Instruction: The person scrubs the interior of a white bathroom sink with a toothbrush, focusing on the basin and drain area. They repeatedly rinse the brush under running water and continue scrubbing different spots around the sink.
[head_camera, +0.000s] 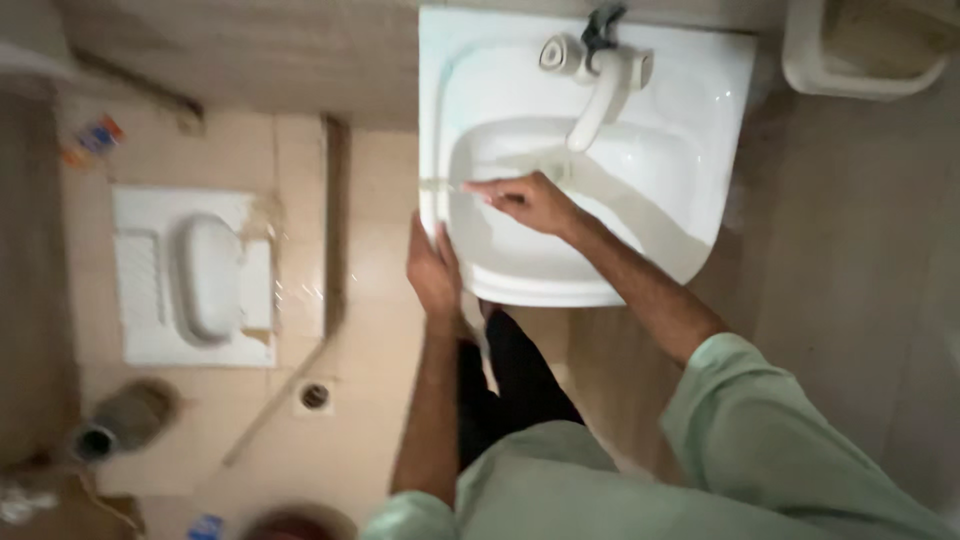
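The person stands over a white wash basin (700, 90) fixed against the wall, seen from above. The left hands part, the left hand (434, 272), lies on the basin's left rim near its front corner, fingers curled over the edge and gripping it. The right hand (530, 200) reaches into the bowl from the front, its fingers closed around a thin, pale stick-like thing (445, 184) that stretches toward the left rim; blur hides what it is. A white tap (600, 95) stands at the basin's back edge, its spout pointing down into the bowl just behind the right hand. On the tiled floor (370, 400) to the left, a white squat toilet pan (195, 275) is set in, with a round floor drain (315, 396) near its front right corner and a grey jug (125, 420) lying further left.
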